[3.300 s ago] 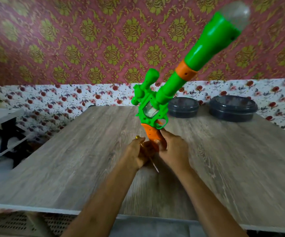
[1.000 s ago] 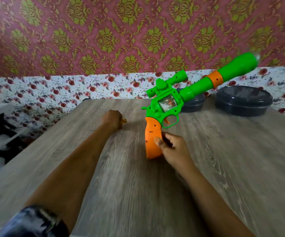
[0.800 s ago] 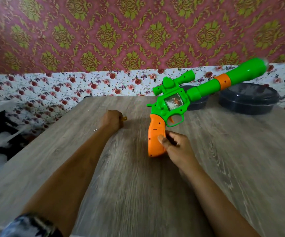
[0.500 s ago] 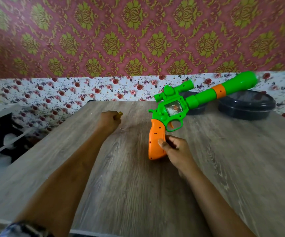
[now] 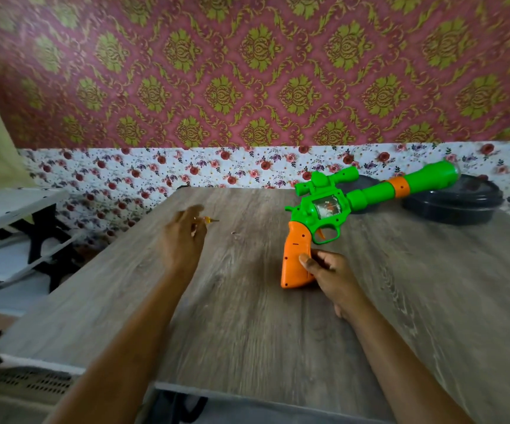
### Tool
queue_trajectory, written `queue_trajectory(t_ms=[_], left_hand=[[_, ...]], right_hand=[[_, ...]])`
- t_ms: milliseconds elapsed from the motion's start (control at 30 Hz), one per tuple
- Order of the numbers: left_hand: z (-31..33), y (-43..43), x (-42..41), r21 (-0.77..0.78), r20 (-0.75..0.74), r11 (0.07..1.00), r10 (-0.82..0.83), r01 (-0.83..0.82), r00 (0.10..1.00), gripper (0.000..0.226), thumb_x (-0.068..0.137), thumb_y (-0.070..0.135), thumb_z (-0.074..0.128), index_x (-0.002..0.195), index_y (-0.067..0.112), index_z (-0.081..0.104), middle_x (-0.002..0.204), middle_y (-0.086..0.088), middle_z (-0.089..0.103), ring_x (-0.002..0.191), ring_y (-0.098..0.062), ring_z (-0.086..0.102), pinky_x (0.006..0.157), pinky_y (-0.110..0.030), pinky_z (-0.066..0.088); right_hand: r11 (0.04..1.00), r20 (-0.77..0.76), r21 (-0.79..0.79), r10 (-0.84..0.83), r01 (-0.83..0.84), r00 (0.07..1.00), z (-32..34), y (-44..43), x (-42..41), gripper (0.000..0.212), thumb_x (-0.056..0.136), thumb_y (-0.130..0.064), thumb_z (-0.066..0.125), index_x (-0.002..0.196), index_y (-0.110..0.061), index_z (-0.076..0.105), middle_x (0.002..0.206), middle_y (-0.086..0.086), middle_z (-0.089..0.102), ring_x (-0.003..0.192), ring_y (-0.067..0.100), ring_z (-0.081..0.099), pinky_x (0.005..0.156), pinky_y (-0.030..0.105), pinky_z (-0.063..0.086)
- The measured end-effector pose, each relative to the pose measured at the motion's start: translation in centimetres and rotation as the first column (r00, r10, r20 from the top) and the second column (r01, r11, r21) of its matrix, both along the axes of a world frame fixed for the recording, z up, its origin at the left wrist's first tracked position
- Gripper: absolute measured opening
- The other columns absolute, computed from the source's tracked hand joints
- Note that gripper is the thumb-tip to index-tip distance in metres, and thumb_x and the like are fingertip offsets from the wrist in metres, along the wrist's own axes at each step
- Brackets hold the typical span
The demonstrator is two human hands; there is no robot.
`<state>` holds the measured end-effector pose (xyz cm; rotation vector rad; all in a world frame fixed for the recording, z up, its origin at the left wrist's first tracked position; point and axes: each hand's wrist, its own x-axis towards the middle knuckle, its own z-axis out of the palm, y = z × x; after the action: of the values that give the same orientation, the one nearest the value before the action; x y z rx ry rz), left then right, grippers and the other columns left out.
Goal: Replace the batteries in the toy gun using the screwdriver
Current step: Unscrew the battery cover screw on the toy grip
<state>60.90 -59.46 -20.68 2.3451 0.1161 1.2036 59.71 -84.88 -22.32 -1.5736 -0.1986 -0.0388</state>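
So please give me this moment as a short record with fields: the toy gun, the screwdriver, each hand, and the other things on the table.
toy gun: green body, orange grip, lying on its side on the wooden table; point
screwdriver: small, yellow handle, on the table just beyond the left fingers
left hand: open, blurred, above the table near the screwdriver
right hand: fingers on the orange grip
other things: two dark round containers at the far edge, larger one

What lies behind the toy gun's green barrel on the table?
Two dark round lidded containers stand behind the toy gun, near the floral wall. The barrel covers most of the smaller container, so its contents and full shape cannot be seen.
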Motion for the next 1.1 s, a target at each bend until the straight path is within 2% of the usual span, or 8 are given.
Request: queue_trajectory(t_ms=[233,400,633,700,767,867,967,1100], left_hand=[[-1.6,0.7,-0.4,0.007,-0.365,0.987,0.149,-0.158,0.919,0.009,0.087,0.015,0.061,0.092,0.012,0.068,0.089,-0.011,0.069,0.071,-0.024,0.06,0.059,-0.029,0.048],[-2.4,0.7,0.1,0.103,-0.447,0.985,0.169,-0.137,0.878,0.012,0.091,0.019,0.057,0.097,0.011,0.063,0.092,-0.012,0.064,0.077,-0.026,0.06,0.065,-0.035,0.054],[-1.3,0.0,-0.8,0.103,-0.386,0.983,0.179,-0.15,0.905,0.026,0.089,0.027,0.059,0.111,0.015,0.065,0.118,-0.008,0.06,0.097,-0.027,0.06,0.077,-0.038,0.054],[-0.8,-1.0,-1.5,0.034,-0.271,0.998,0.064,-0.057,0.96,0.02,0.089,0.026,0.061,0.105,0.017,0.067,0.109,-0.003,0.066,0.089,-0.019,0.063,0.076,-0.033,0.054],[-0.8,-3.2,-2.3,-0.245,-0.27,0.953,-0.242,0.176,0.932,0.016,0.088,0.02,0.065,0.103,0.015,0.068,0.096,0.0,0.068,0.077,-0.01,0.062,0.071,-0.025,0.053],[-0.8,-6.7,-3.8,-0.792,-0.269,0.533,-0.743,0.298,0.612,0.036,0.088,0.013,0.064,0.123,0.012,0.056,0.105,-0.007,0.064,0.084,-0.011,0.063,0.072,-0.021,0.054],[-0.2,-8.0,-3.7,-0.872,-0.209,0.362,-0.883,0.328,0.42,0.041,0.086,0.009,0.064,0.125,0.017,0.055,0.111,-0.003,0.066,0.096,-0.013,0.065,0.081,-0.024,0.055],[0.5,-9.3,-3.3,-0.738,-0.294,0.495,-0.848,0.459,0.442,0.034,0.083,0.002,0.067,0.116,0.005,0.062,0.095,0.0,0.07,0.079,-0.003,0.065,0.069,-0.018,0.054]], right_hand=[[1.0,-0.001,0.005,-0.015,0.015,1.0,-0.4,-0.2,0.5,0.017,0.089,-0.009,0.056,0.104,-0.008,0.064,0.097,0.007,0.064,0.071,0.002,0.059,0.063,0.006,0.048],[1.0,-0.057,0.0,-0.012,0.012,0.998,-0.7,-0.5,0.8,0.03,0.089,-0.014,0.057,0.116,-0.001,0.061,0.102,0.009,0.065,0.091,0.017,0.06,0.092,0.04,0.049],[1.0,-0.009,-0.024,-0.01,0.009,1.0,-0.8,-0.4,0.7,0.025,0.088,-0.014,0.058,0.111,-0.005,0.063,0.101,0.008,0.066,0.083,0.01,0.059,0.073,0.016,0.048],[0.999,0.013,-0.049,-0.008,0.008,1.0,-0.7,-0.3,0.7,0.024,0.088,-0.013,0.059,0.11,-0.006,0.064,0.1,0.007,0.066,0.083,0.011,0.06,0.069,0.01,0.048],[0.997,0.03,-0.075,-0.008,0.011,1.0,-0.5,-0.2,0.6,0.022,0.087,-0.012,0.06,0.107,-0.006,0.065,0.097,0.006,0.067,0.083,0.013,0.061,0.07,0.012,0.048],[0.986,0.081,-0.167,0.033,-0.019,0.996,-0.2,-0.4,0.2,0.016,0.087,-0.01,0.061,0.101,-0.011,0.067,0.095,0.005,0.068,0.084,0.015,0.061,0.08,0.028,0.051],[0.968,0.119,-0.245,0.088,-0.056,0.989,0.2,-0.6,-0.4,0.018,0.085,-0.007,0.061,0.103,-0.008,0.067,0.096,0.004,0.066,0.087,0.013,0.06,0.081,0.03,0.05],[0.949,0.116,-0.309,0.102,-0.062,0.988,0.8,-1.1,-0.3,0.024,0.086,-0.007,0.061,0.109,-0.004,0.065,0.099,0.004,0.065,0.089,0.013,0.058,0.079,0.028,0.049]])
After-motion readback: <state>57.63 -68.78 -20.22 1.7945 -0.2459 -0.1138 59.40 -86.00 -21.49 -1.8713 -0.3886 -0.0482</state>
